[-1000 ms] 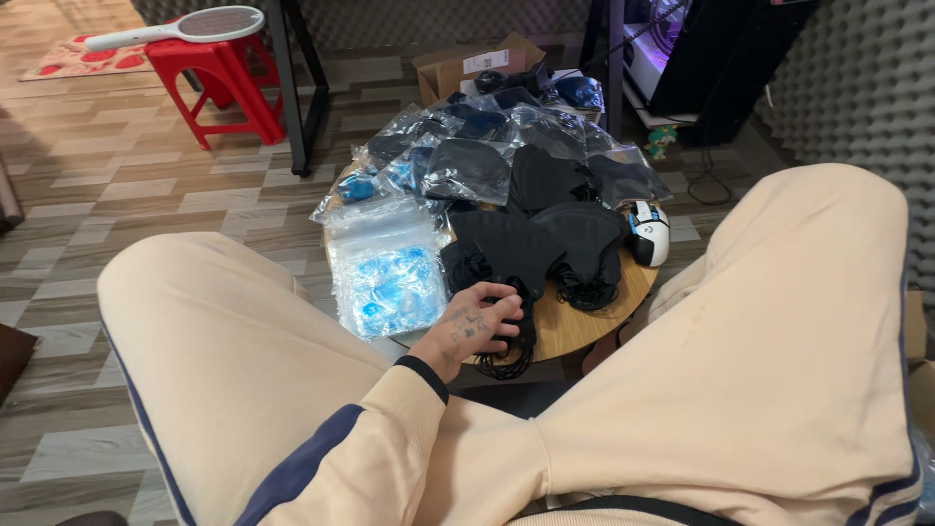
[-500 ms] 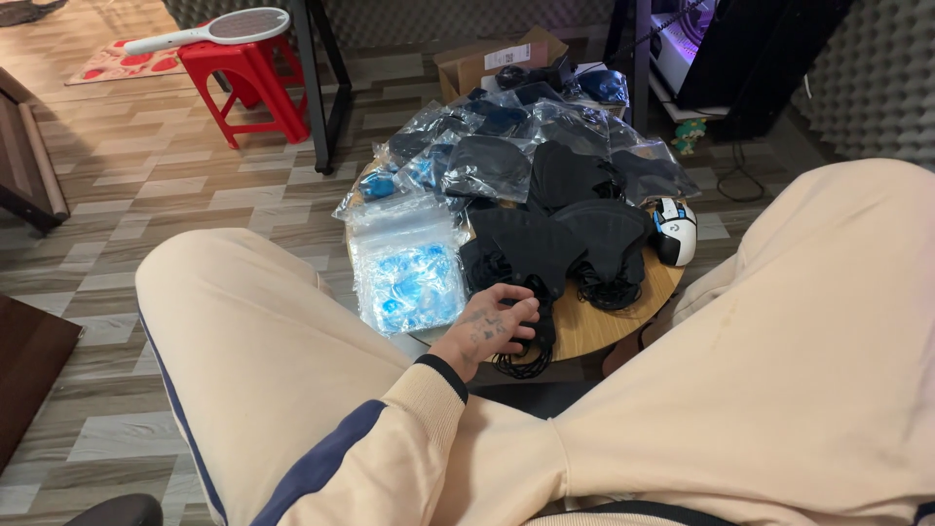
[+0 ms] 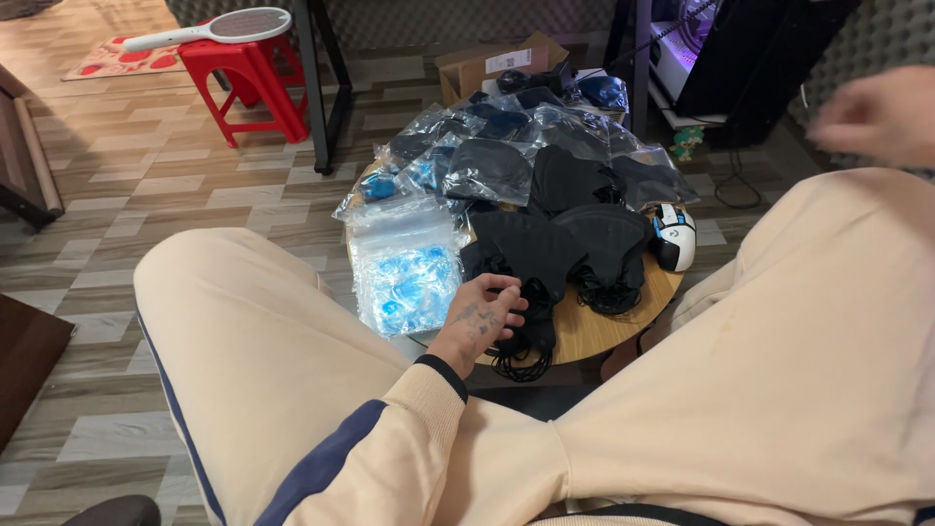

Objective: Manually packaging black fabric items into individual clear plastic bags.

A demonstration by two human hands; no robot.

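The left hand (image 3: 484,318) rests at the near edge of the small round wooden table (image 3: 609,326), and its fingers (image 3: 508,292) are bent loosely on a black fabric face mask with thin ear loops (image 3: 521,258). The fingers touch the mask but I cannot tell if they really pinch it. The loops of the mask hang over the table edge just below the hand.

More black masks (image 3: 594,234) lie piled beside it, toward the middle of the table. Just left of the hand there is a clear plastic zip bag with small blue pieces inside (image 3: 404,273), lying flat and reaching over the table edge. Behind it, several clear plastic packets with dark items (image 3: 487,161) cover the far half of the table. A white and black computer mouse (image 3: 674,237) sits at the right edge of the table.

The right hand (image 3: 877,117) is raised in the upper right corner, well apart from the table. It is blurred, so how its fingers stand cannot be told.

On the floor at the far left stands a red plastic stool (image 3: 248,83) with a white racket-shaped swatter (image 3: 214,27) on it.
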